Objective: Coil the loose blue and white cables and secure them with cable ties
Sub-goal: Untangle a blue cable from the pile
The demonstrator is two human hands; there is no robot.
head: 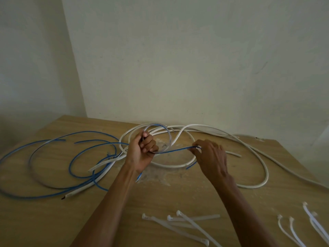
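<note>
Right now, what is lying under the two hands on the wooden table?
Under the left hand and right hand lie loops of thick white cable on the light wooden table. Both hold a thin blue cable. Whatever lies directly beneath the palms is covered.

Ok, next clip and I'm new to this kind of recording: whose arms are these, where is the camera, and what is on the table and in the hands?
There is no machine here. One wide camera sits on a person's head and looks down at their own two bare arms.

The left hand is closed around a small coil of blue cable raised above the wooden table. The right hand pinches the same cable a little further along, apparently guiding the next loop.

More blue cable lies in loose loops to the left, partly tangled with white cable, which sprawls across the back and right. Two groups of unused white cable ties lie near the front edge.
</note>
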